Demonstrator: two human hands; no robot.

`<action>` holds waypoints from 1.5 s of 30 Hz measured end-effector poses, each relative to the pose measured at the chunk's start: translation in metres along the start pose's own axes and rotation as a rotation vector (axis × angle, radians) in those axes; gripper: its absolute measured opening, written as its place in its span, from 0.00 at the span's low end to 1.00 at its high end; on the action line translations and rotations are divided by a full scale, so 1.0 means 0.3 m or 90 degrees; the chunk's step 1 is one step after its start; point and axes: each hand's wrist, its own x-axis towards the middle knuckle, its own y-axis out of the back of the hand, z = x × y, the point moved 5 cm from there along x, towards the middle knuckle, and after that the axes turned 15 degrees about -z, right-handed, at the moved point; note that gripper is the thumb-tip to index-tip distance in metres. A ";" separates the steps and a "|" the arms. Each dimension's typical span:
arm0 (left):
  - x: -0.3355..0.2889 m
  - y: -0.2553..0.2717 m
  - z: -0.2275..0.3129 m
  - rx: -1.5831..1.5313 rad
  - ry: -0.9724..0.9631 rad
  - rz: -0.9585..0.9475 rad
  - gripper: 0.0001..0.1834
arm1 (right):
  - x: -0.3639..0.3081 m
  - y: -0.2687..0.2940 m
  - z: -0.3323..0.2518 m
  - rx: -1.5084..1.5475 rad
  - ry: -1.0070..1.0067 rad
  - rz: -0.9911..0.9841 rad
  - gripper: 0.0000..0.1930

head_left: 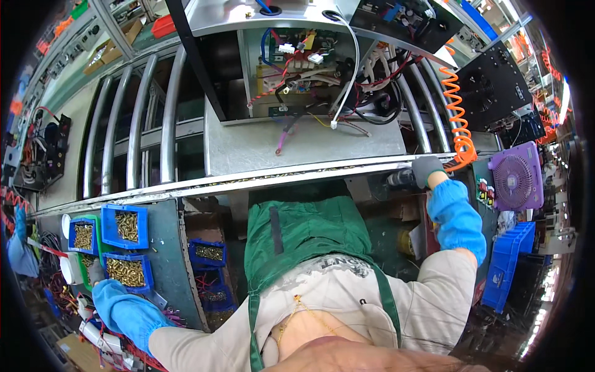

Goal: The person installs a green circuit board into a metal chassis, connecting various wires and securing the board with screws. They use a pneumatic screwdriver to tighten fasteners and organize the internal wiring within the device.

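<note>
My left hand [96,271], in a grey glove and blue sleeve cover, reaches into a green bin [85,263] of small brass-coloured screws. Its fingers are too small and partly hidden to read. Right beside it stands a blue bin [146,273] full of similar screws. At the conveyor's front edge on the right, my right hand [427,170], also gloved in grey, grips a dark air screwdriver [401,180]. An orange coiled hose [455,105] comes down close to that hand. Ahead of me sits an open metal cabinet [294,74] with wires and a circuit board inside.
Steel rollers [139,124] flank the metal plate [248,146] under the cabinet. More blue bins [124,227] of screws stand at left, others [207,253] lower beside me. At right are a purple fan [515,177], a blue crate [509,266] and a black panel [489,87].
</note>
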 end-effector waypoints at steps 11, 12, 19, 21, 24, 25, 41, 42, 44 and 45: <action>-0.120 0.102 -0.122 -0.041 0.049 0.082 0.24 | -0.215 -0.067 -0.146 0.691 0.196 0.137 0.23; -0.143 0.110 -0.137 -0.045 0.057 0.098 0.24 | -0.190 -0.097 -0.199 0.785 0.217 0.143 0.22; -0.344 0.207 -0.045 -0.127 -0.060 0.242 0.24 | -0.200 -0.041 -0.491 1.237 0.433 -0.178 0.24; -0.267 0.259 0.006 -0.182 -0.305 0.285 0.21 | -0.129 0.043 -0.539 1.186 0.537 -0.134 0.23; -0.282 0.258 0.355 -0.479 -0.625 0.117 0.17 | -0.008 0.092 -0.582 1.204 0.423 -0.063 0.23; -0.347 0.217 0.528 -0.700 -0.703 -0.060 0.16 | 0.001 0.081 -0.585 1.219 0.435 -0.059 0.22; -1.846 -0.394 1.723 -1.159 -0.381 -1.260 0.11 | -0.361 0.160 -0.621 1.233 0.778 -0.152 0.42; -1.862 -0.354 1.722 -1.163 -0.357 -1.272 0.12 | -0.350 0.171 -0.626 1.205 0.786 -0.133 0.51; -1.886 -0.273 1.696 -1.129 -0.317 -1.177 0.14 | -0.356 0.187 -0.631 1.173 0.720 -0.098 0.53; -1.877 -0.283 1.697 -1.136 -0.321 -1.183 0.14 | -0.357 0.191 -0.632 1.156 0.690 -0.081 0.55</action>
